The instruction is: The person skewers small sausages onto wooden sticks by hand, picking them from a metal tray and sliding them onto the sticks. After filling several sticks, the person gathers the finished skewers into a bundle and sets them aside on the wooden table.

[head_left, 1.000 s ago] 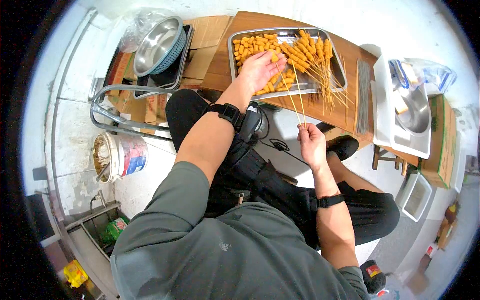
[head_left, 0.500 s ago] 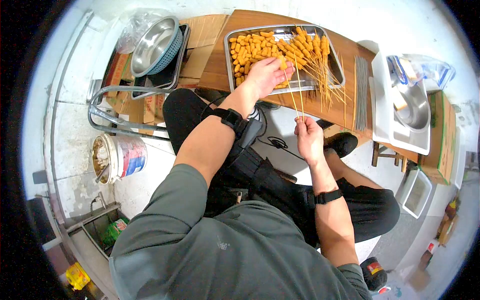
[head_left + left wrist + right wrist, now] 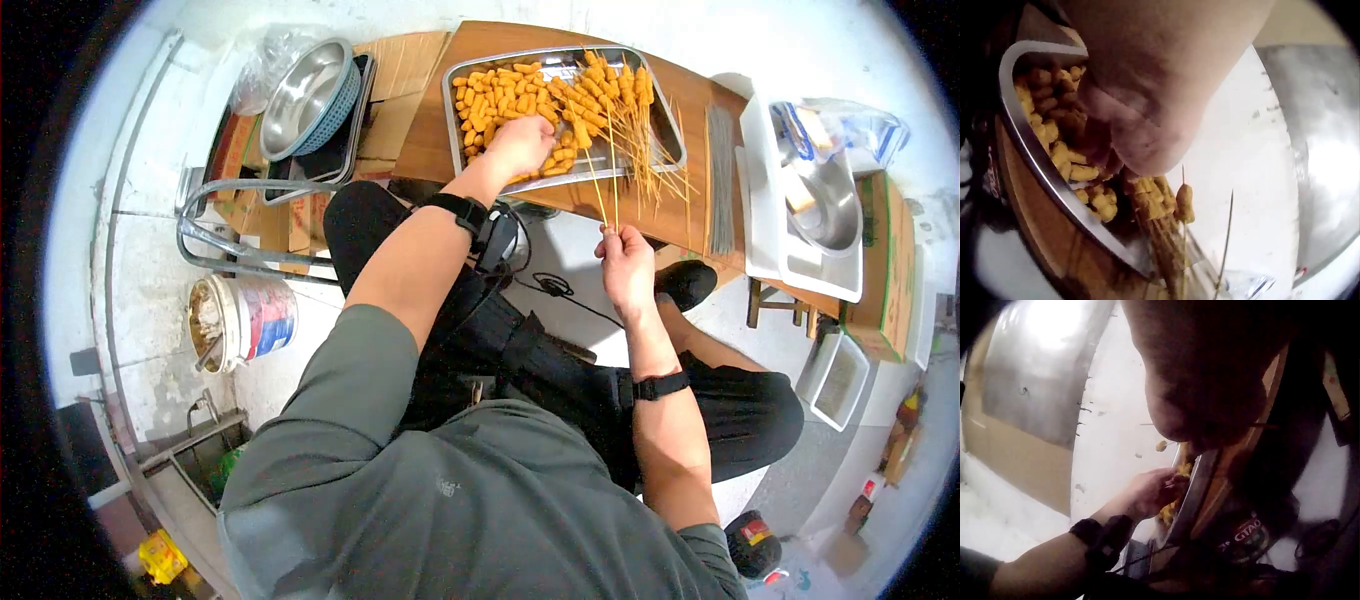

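Note:
The left hand [image 3: 522,146] is over loose orange-yellow pieces [image 3: 500,92] in a metal tray [image 3: 672,172]. In the left wrist view, this hand [image 3: 1147,112] points down among the pieces [image 3: 1060,156]; its fingertips are partly hidden, so a grip cannot be told. Below the tray, the right hand [image 3: 628,272] pinches two thin sticks near their lower ends. One stick [image 3: 597,190] carries a piece [image 3: 582,134] near its top; the other stick [image 3: 614,180] looks bare. Filled skewers [image 3: 640,88] lie together on the tray's right side.
The wooden table [image 3: 425,140] holds the tray and a bundle of grey sticks [image 3: 720,180]. A white tub [image 3: 765,200] with a metal bowl [image 3: 835,215] stands to the right. At left are a steel basin [image 3: 300,100], a metal frame [image 3: 205,240] and a bucket [image 3: 262,318].
The left hand has left the piece on the stick and moved down-left onto the loose pieces, its palm turned from upward to downward. The right hand still holds both sticks, slightly higher.

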`<action>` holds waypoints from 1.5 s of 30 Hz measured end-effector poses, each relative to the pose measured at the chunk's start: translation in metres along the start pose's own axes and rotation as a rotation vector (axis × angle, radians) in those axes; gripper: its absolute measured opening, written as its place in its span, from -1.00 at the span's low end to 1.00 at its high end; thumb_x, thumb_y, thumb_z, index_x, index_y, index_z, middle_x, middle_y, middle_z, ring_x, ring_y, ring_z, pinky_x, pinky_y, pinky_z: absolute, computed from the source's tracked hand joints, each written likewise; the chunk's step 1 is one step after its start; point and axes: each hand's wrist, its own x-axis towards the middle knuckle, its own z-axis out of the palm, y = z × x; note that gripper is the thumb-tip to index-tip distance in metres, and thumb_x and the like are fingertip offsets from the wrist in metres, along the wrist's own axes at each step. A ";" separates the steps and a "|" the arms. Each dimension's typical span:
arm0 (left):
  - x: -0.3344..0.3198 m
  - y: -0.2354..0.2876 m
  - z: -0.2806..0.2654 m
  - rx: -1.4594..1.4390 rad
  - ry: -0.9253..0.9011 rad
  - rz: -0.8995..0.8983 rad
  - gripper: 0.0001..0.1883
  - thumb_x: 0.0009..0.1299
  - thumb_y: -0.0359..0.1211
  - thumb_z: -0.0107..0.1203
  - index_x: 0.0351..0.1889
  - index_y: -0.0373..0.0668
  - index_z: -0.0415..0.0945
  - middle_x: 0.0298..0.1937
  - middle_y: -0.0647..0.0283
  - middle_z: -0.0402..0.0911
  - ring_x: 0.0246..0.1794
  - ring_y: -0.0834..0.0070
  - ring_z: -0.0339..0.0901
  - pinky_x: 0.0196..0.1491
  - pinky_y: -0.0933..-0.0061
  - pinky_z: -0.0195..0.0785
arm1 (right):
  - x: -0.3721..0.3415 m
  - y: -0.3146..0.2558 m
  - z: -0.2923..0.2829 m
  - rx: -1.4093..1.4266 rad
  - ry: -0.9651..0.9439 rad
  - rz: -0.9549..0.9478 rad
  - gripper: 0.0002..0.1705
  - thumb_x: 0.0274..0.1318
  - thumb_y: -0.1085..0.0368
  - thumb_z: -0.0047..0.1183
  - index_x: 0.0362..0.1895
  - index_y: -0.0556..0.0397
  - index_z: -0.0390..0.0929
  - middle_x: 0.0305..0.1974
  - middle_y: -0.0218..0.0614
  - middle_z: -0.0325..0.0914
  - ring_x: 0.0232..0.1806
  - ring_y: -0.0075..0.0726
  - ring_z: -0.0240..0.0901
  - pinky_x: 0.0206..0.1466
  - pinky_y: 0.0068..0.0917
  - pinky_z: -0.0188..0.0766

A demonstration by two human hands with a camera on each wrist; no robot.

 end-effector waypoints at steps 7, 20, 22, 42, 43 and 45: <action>0.008 0.022 0.018 0.335 -0.159 0.094 -0.65 0.29 -0.17 0.16 -0.19 -0.32 0.60 -0.07 -0.09 0.59 -0.04 0.02 0.55 0.03 0.11 0.42 | -0.001 0.003 -0.003 -0.001 -0.014 0.039 -0.66 0.31 0.17 -0.08 -0.42 0.15 0.52 -0.60 -0.30 0.52 -0.57 -0.42 0.38 -0.41 -0.41 0.33; 0.011 -0.009 -0.001 -1.692 0.096 -0.306 -0.87 0.42 -0.45 -0.02 -0.14 -0.29 0.45 -0.09 0.09 0.58 0.00 0.25 0.55 0.05 0.29 0.45 | -0.007 -0.010 0.000 0.114 -0.078 0.037 -0.75 0.34 0.23 -0.12 -0.28 0.11 0.53 -0.58 -0.42 0.50 -0.58 -0.62 0.29 -0.47 -0.55 0.26; 0.005 -0.009 -0.013 -1.697 0.078 -0.298 -0.87 0.43 -0.45 -0.02 -0.12 -0.29 0.43 -0.04 0.03 0.56 0.06 0.25 0.51 0.14 0.26 0.39 | -0.008 -0.008 0.000 0.074 -0.115 0.040 -0.76 0.34 0.23 -0.11 -0.27 0.12 0.53 -0.57 -0.41 0.50 -0.57 -0.61 0.30 -0.45 -0.56 0.27; 0.008 -0.012 -0.020 -1.762 0.156 -0.228 -0.78 0.50 -0.35 -0.07 -0.02 -0.32 0.40 -0.01 0.03 0.56 0.02 0.27 0.54 0.08 0.29 0.45 | -0.014 -0.003 0.001 0.017 -0.123 -0.030 -0.72 0.30 0.22 -0.06 -0.23 0.18 0.56 -0.56 -0.35 0.55 -0.49 -0.51 0.44 -0.34 -0.50 0.39; 0.008 -0.011 -0.020 -1.760 0.160 -0.232 -0.77 0.51 -0.35 -0.07 -0.01 -0.32 0.40 -0.01 0.03 0.56 0.02 0.28 0.54 0.08 0.30 0.45 | -0.014 -0.002 0.001 0.012 -0.121 -0.041 -0.72 0.31 0.21 -0.06 -0.23 0.18 0.56 -0.56 -0.34 0.55 -0.49 -0.51 0.45 -0.34 -0.50 0.39; 0.008 -0.011 -0.020 -1.771 0.153 -0.231 -0.77 0.51 -0.35 -0.07 -0.01 -0.32 0.40 -0.01 0.03 0.55 0.02 0.28 0.54 0.08 0.30 0.45 | -0.013 -0.001 0.001 -0.007 -0.118 -0.047 -0.72 0.30 0.21 -0.06 -0.23 0.18 0.56 -0.56 -0.34 0.55 -0.49 -0.50 0.45 -0.34 -0.49 0.39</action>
